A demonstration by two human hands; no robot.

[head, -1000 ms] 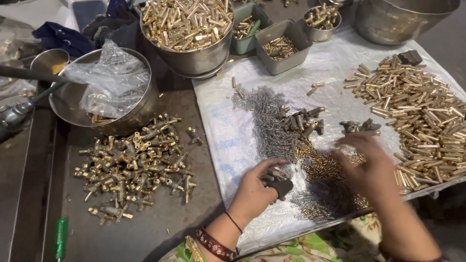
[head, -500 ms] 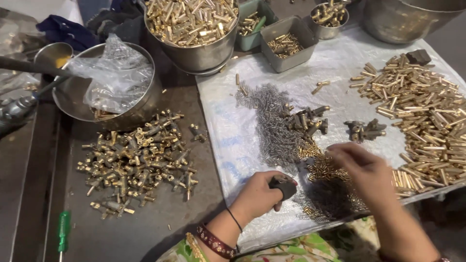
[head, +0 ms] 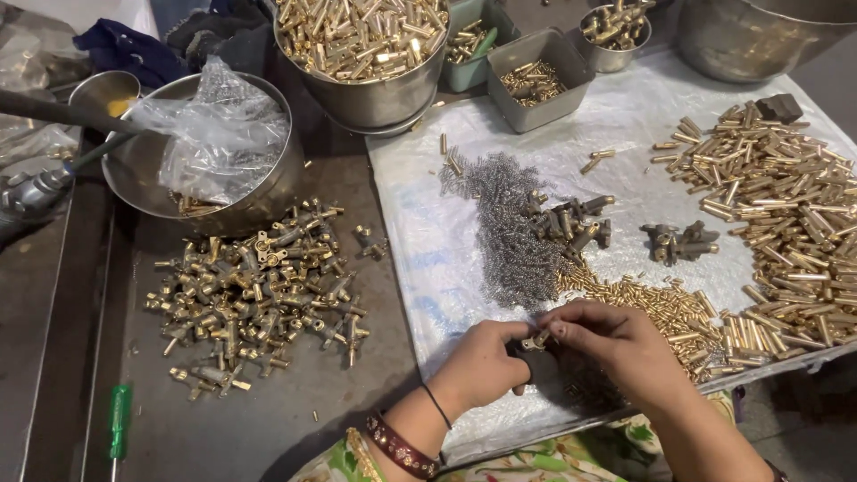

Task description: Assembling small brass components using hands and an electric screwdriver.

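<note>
1. The left hand [head: 482, 364] and the right hand [head: 616, 344] meet at the near edge of the white sheet [head: 625, 125], fingertips touching around a small brass part [head: 536, 340].
2. That part sits between the two hands, pinched by the right thumb and forefinger and braced against the left fingers; the left hand is also closed on a dark piece [head: 522, 361] (mostly hidden in the palm).
3. Just beyond the hands lies a heap of thin grey springs [head: 509, 228], with a scatter of small brass pins [head: 652, 303] to its right, near the right hand.
4. Dark fittings [head: 571, 219] lie past the springs; a second dark cluster [head: 678, 241] sits further right.
5. A broad pile of brass tubes [head: 786, 214] covers the sheet's right side, well apart from the hands.
6. Left of the sheet, on the dark bench, sits a heap of assembled brass fittings [head: 259, 295], near the left forearm.
7. A green-handled screwdriver [head: 118, 419] lies at the bench's near left.
</note>
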